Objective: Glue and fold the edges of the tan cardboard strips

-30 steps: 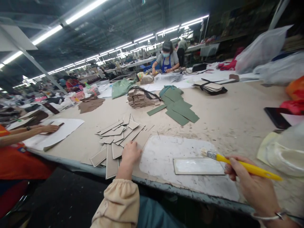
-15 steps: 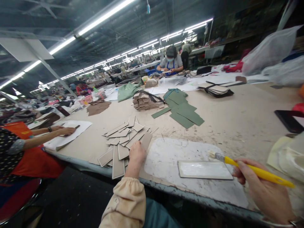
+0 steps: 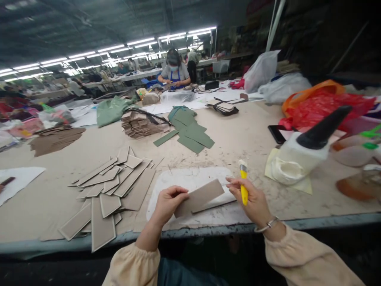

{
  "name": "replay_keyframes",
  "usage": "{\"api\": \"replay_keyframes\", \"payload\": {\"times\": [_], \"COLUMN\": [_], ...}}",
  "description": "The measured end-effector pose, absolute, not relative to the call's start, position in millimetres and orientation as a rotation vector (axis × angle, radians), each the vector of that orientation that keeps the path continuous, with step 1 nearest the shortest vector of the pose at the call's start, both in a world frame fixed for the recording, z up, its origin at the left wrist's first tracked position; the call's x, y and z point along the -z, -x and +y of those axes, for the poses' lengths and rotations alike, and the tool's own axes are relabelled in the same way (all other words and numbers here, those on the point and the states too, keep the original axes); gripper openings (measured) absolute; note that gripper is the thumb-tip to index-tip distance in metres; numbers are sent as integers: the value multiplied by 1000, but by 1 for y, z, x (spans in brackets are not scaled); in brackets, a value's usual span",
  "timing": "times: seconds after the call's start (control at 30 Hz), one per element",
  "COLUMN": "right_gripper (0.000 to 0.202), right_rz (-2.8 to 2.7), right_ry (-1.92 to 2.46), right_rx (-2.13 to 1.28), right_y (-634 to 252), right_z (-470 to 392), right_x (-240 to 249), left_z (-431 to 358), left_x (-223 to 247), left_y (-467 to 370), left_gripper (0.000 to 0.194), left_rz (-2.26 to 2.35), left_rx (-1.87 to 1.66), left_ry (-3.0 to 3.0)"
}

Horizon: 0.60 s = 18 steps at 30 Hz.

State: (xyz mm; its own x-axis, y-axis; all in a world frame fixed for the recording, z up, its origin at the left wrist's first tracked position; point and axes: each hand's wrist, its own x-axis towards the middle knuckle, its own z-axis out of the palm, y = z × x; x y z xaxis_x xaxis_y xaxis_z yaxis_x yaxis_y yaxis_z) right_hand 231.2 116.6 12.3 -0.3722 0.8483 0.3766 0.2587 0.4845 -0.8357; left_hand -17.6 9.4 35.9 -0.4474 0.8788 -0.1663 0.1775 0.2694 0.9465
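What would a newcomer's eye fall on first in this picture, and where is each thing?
Probably the yellow-handled brush in the person's right grip, beside the taupe strip that the left grip holds by one end. Next, the tilted white bottle with its black conical top, farther right on the table. Then the jumbled pile of pale-edged taupe pieces, to the left of both hands.

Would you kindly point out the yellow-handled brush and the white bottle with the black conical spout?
Yellow-handled brush (image 3: 244, 190): head view, on the handle.
White bottle with the black conical spout (image 3: 308, 155): head view, on the white body.
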Motion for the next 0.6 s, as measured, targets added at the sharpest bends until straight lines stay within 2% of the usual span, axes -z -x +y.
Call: {"api": "replay_keyframes", "payload": {"times": [0.2, 0.37, 0.6], "right_gripper": [13, 17, 22], "right_rz": [-2007, -1865, -1856], "right_ry": [955, 1063, 1198], "right_rx": [-767, -742, -773], "right_y": [-232, -248, -263], "right_z": [115, 132, 146], "right_x": [-13, -11, -9], "left_z": [18, 13, 0], "left_x": [-26, -24, -15], "left_y": [-3, 18, 30], "left_gripper": [15, 15, 15], "left_rz": [1731, 1926, 1797], "left_rx": [-1190, -1269, -694], "left_ry": [-1028, -1489, -2066]}}
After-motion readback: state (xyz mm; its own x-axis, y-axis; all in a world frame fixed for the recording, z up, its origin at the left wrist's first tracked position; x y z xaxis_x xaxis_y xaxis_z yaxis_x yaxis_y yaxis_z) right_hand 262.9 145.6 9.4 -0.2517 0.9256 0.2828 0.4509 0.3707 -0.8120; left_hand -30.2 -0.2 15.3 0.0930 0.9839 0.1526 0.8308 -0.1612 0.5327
